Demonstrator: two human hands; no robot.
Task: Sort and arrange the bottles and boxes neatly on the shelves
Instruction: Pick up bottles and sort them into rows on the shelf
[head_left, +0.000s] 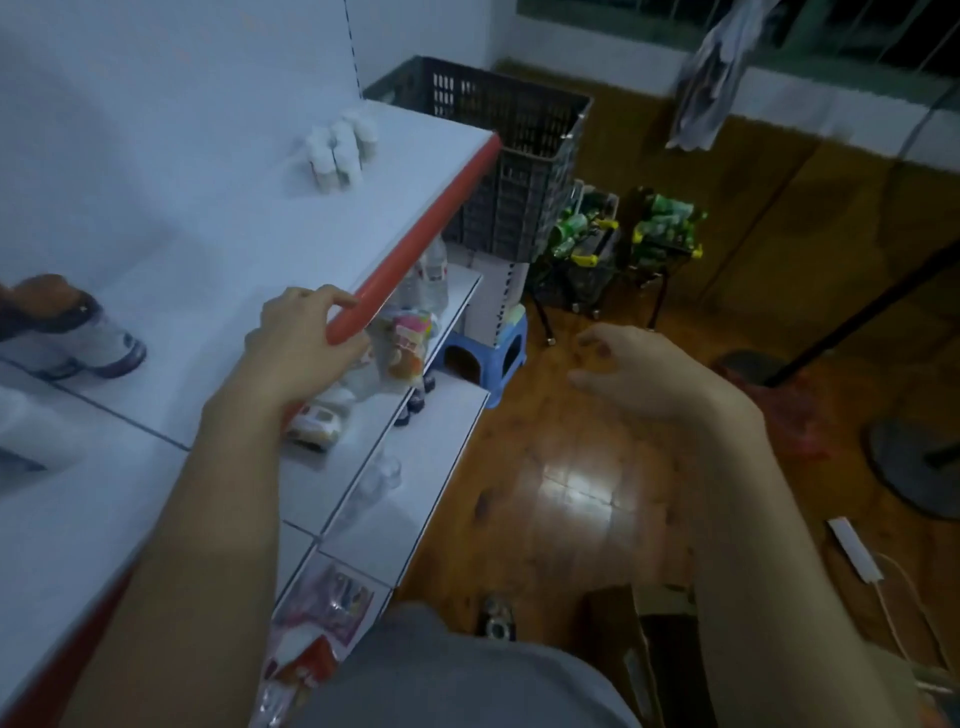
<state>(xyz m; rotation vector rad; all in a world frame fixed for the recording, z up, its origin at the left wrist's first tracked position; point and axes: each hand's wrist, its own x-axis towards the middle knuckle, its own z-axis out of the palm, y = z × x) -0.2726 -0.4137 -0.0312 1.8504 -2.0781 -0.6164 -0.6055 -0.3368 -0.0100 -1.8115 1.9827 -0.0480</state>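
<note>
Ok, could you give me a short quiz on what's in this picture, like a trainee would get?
1. True or false: the right hand holds a bottle.
2. What colour is the top shelf's front edge? A blue, B red, C green.
3. Fill in: the small white bottles stand on the ___ shelf.
Key: 1 false; 2 B; 3 top.

Dim, bluish; glare on floor (571, 488); motion-blurred.
</note>
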